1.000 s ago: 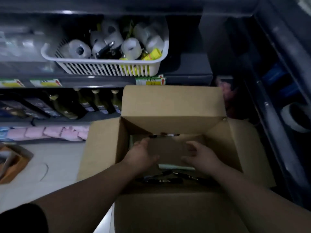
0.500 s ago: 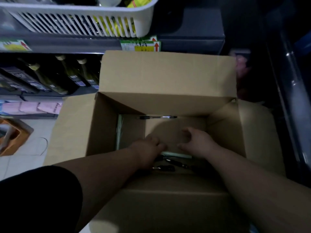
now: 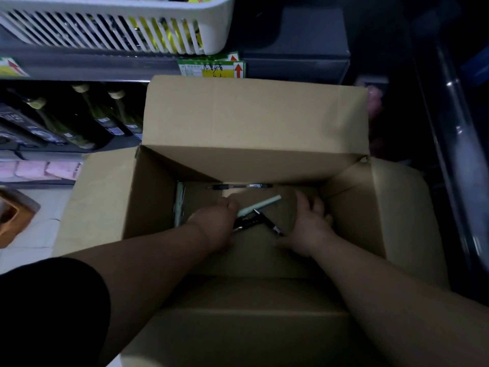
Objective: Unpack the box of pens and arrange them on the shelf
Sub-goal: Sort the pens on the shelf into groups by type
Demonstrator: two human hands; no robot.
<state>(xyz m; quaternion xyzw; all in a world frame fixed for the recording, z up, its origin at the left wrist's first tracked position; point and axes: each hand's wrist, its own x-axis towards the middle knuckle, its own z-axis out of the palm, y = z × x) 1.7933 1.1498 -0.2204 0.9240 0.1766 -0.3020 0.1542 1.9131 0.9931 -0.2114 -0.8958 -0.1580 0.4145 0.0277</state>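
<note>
An open cardboard box (image 3: 254, 120) stands in front of the shelf, flaps spread. Both my hands are down inside it. My left hand (image 3: 215, 221) grips a bunch of pens: a pale green pen (image 3: 260, 205) and several black pens (image 3: 254, 221) stick out to the right of its fingers. My right hand (image 3: 311, 221) rests on the box floor beside them with fingers spread and holds nothing. One black pen (image 3: 242, 186) lies along the far inner wall. Another pale green pen (image 3: 180, 203) stands against the left inner wall.
A white slatted basket (image 3: 116, 30) sits on the grey shelf (image 3: 79, 67) above the box, with price tags (image 3: 211, 67) on the shelf edge. Dark bottles (image 3: 103, 115) lie on the lower shelf at left. Pink packs (image 3: 39, 169) and an orange-brown object (image 3: 13, 215) are at far left.
My left hand has gathered pens from the near side of the box floor and lifted them, so they now stick out of its grip. The right hand has spread beside them. The view moved closer.
</note>
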